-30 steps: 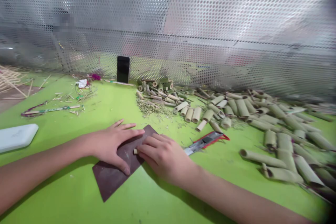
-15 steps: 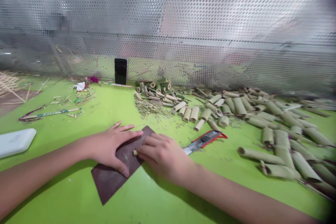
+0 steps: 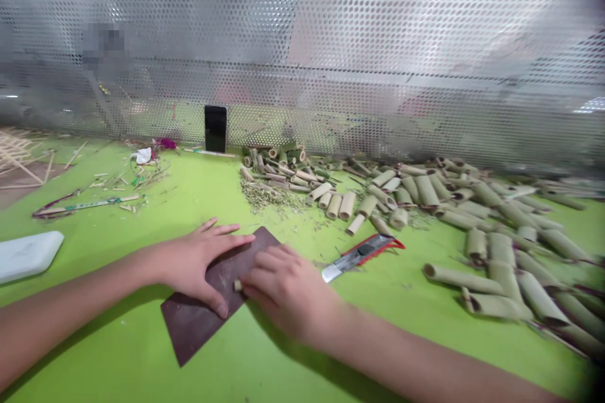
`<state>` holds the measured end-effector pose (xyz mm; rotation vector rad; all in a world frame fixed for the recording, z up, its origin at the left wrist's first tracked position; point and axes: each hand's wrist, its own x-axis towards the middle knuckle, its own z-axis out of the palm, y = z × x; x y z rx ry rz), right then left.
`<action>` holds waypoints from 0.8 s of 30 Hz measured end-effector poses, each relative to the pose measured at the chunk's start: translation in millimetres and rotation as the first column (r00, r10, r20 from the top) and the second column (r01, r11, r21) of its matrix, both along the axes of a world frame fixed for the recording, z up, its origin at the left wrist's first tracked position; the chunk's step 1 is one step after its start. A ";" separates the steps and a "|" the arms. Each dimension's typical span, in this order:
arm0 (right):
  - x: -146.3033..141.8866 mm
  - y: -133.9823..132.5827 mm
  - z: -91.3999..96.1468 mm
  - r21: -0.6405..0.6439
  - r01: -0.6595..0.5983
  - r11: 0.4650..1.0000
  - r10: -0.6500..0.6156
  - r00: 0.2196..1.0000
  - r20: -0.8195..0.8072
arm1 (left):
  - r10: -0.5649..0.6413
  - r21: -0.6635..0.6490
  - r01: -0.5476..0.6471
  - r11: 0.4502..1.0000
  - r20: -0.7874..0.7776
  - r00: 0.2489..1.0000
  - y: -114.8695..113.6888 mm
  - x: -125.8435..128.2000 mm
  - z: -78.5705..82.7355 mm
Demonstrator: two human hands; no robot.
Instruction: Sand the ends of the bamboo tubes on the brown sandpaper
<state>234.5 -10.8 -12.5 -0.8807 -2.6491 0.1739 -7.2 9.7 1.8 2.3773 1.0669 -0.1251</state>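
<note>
A short bamboo stub (image 3: 237, 286) rests on a sheet of dark brown sandpaper (image 3: 189, 327), its pale end poking out from under the curled fingers of a person's right hand (image 3: 288, 289), which holds it in a narrow grip against the abrasive face. The person's left hand (image 3: 198, 264) lies flat and wide on the sheet, fingers spread and thumb stretched toward the lower edge, pressing the sandpaper to a bright green work table (image 3: 387, 346). The sheet sits at a slant on the table, with both hands on it.

Just beyond the right hand, a utility knife (image 3: 359, 257) with a red-trimmed body and a silver blade lies apart from the sheet. Past it, a large spread of cut bamboo tubes (image 3: 463, 280) covers the right side of the table, while a smaller heap of bamboo pieces (image 3: 278, 167) stands beside a drift of green shavings (image 3: 265, 198) farther back.

To the left lie a white rounded slab (image 3: 28, 256) and a long bamboo strip (image 3: 85, 204) among scattered splinters. A black phone (image 3: 215, 129) stands upright at the back of the table, against a perforated metal screen (image 3: 331, 31) that runs along the whole far edge.
</note>
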 end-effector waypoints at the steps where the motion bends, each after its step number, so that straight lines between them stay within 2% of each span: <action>1: -0.2 -0.3 0.1 0.001 -0.036 0.999 0.036 0.999 -0.001 | 0.000 -0.002 0.000 1.000 -0.002 1.000 0.2 0.3 0.3; 2: -0.4 -0.5 0.2 0.008 -0.031 0.999 0.031 1.000 -0.002 | 0.005 -0.001 -0.005 1.000 -0.004 1.000 0.3 0.6 0.6; 6: -2.6 -2.1 0.2 0.029 0.121 0.992 -0.121 0.993 0.002 | 0.018 0.002 -0.018 1.000 0.000 1.000 -0.1 0.8 1.3; 9: -3.7 -3.8 -0.1 0.016 -0.032 0.999 0.032 0.999 0.003 | 0.003 0.000 -0.003 1.000 0.016 1.000 -0.1 -0.3 0.1; 10: -3.2 -3.1 -0.2 0.010 -0.046 0.999 0.046 0.999 0.000 | 0.009 0.006 -0.009 1.000 0.019 1.000 -0.1 -0.8 -0.5; 14: -0.5 1.6 -1.4 0.052 0.153 0.987 -0.155 0.987 0.041 | 0.026 0.016 -0.027 1.000 0.014 1.000 -0.2 -1.2 -1.1; 15: -0.6 1.3 -2.2 0.071 0.149 0.986 -0.152 0.987 0.052 | 0.019 0.008 -0.019 1.000 0.012 1.000 -0.3 -0.8 -0.7; 18: -2.1 -1.3 -4.3 0.072 -0.026 0.997 0.022 0.998 0.059 | 0.010 -0.008 -0.010 1.000 0.012 1.000 -0.5 0.4 0.5; 19: -2.2 -1.1 -4.4 0.062 -0.046 0.997 0.043 0.998 0.051 | 0.013 -0.005 -0.013 1.000 0.013 1.000 -0.5 0.6 0.6; 20: -2.1 -0.3 -4.0 0.053 -0.019 0.998 0.017 0.999 0.045 | 0.016 0.000 -0.016 1.000 0.013 1.000 -0.4 0.6 0.5; 23: -1.6 0.8 -2.1 0.052 0.171 0.984 -0.174 0.984 0.044 | 0.017 0.007 -0.017 1.000 0.005 1.000 -0.4 0.1 0.2; 24: -2.1 -0.5 -1.5 0.054 0.166 0.985 -0.169 0.984 0.048 | 0.015 0.002 -0.015 1.000 0.000 1.000 -0.4 0.0 0.3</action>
